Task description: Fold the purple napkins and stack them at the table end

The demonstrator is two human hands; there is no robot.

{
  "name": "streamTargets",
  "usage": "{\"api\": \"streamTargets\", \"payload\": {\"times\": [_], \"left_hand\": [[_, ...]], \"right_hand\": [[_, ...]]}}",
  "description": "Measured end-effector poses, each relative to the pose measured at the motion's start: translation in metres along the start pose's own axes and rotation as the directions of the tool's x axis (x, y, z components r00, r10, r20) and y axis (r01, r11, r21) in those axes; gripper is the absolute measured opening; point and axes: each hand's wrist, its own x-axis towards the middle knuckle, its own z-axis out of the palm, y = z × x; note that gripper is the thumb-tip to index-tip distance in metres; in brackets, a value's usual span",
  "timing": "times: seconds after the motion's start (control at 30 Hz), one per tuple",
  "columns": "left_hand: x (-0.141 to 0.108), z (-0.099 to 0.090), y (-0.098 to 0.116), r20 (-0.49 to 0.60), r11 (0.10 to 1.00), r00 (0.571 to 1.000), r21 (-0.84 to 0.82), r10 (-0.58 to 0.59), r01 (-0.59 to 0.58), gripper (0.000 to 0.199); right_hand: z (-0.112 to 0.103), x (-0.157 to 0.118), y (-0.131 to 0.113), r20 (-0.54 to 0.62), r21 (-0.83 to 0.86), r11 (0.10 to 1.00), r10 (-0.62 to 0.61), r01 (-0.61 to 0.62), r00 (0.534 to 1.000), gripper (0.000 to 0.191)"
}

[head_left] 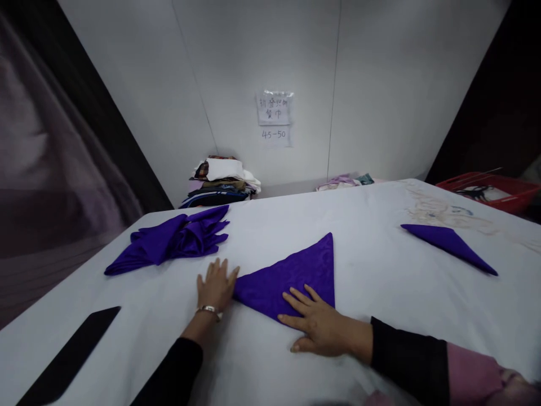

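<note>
A purple cloth napkin (291,270), folded into a triangle, lies flat in front of me on the white-covered table (262,361). My right hand (316,321) rests on its near edge, palm down with the fingers spread. At the napkin's left corner is my left hand (217,287), fingers stretched forward and apart, its thumb side close to the corner tip. Whether that hand presses on the tip or only lies beside it, I cannot tell. A bracelet circles my left wrist.
A heap of purple napkins (169,239) lies at the back left. One folded purple napkin (450,245) sits at the right. A black flat strip (70,358) is at the near left. Beyond the table are stacked cloths (222,183) and a red basket (513,192).
</note>
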Motion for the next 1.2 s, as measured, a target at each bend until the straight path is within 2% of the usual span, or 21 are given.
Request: {"api": "streamTargets", "payload": {"times": [0.03,0.1,0.13,0.2,0.3,0.4,0.5,0.57,0.67,0.8,0.93,1.0,1.07,1.13,1.2], "left_hand": [[-0.009,0.0,0.014,-0.018,0.997,0.997,-0.005,0.077,-0.077,0.053],[-0.028,0.005,0.042,-0.057,0.94,0.939,-0.032,0.338,-0.34,0.055],[-0.037,0.009,0.052,-0.035,0.905,0.907,-0.059,0.42,-0.422,0.057],[-0.048,0.018,0.065,0.021,0.864,0.868,-0.107,0.497,-0.492,0.06],[-0.052,0.028,0.065,0.077,0.864,0.864,-0.134,0.498,-0.486,0.064],[-0.048,0.032,0.061,0.076,0.866,0.866,-0.119,0.495,-0.485,0.065],[-0.046,0.033,0.06,0.07,0.865,0.864,-0.098,0.499,-0.491,0.063],[-0.045,0.034,0.061,0.067,0.867,0.866,-0.095,0.496,-0.49,0.064],[-0.046,0.034,0.062,0.067,0.871,0.87,-0.103,0.488,-0.48,0.066],[-0.047,0.029,0.063,0.094,0.876,0.872,-0.111,0.48,-0.47,0.067],[-0.047,0.026,0.064,0.096,0.877,0.873,-0.112,0.478,-0.467,0.067],[-0.047,0.026,0.064,0.089,0.875,0.872,-0.115,0.481,-0.471,0.067],[-0.047,0.028,0.064,0.086,0.872,0.87,-0.12,0.486,-0.475,0.066],[-0.047,0.029,0.064,0.082,0.87,0.869,-0.126,0.488,-0.476,0.066],[-0.047,0.03,0.064,0.072,0.87,0.87,-0.128,0.487,-0.477,0.065]], "right_hand": [[0.0,0.001,0.001,0.005,0.003,1.0,-0.009,0.009,1.0,0.065],[0.0,0.002,0.002,0.005,-0.01,1.0,-0.014,0.014,1.0,0.065],[0.0,0.002,0.002,0.005,-0.021,1.0,-0.013,0.013,1.0,0.064],[-0.001,0.002,0.001,0.014,-0.03,1.0,-0.004,0.005,1.0,0.065],[-0.004,0.001,-0.002,0.027,-0.014,1.0,0.011,-0.01,1.0,0.068],[-0.011,0.001,-0.003,0.025,0.022,1.0,0.013,-0.014,1.0,0.066],[-0.021,0.004,0.009,0.004,0.047,0.998,0.047,-0.047,0.999,0.059],[-0.031,0.008,0.028,-0.023,0.004,0.993,0.121,-0.121,0.992,0.056],[-0.047,0.016,0.069,-0.091,-0.139,0.952,0.261,-0.272,0.961,0.056],[-0.068,0.022,0.127,-0.207,-0.208,0.874,0.4,-0.44,0.893,0.06],[-0.088,0.015,0.164,-0.3,-0.185,0.794,0.516,-0.579,0.802,0.067],[-0.097,0.012,0.17,-0.354,-0.17,0.758,0.549,-0.629,0.757,0.079],[-0.102,0.014,0.167,-0.389,-0.159,0.741,0.56,-0.652,0.731,0.087],[-0.099,0.022,0.152,-0.397,-0.165,0.757,0.537,-0.633,0.745,0.086],[-0.084,0.034,0.127,-0.363,-0.188,0.81,0.468,-0.555,0.806,0.078]]}}
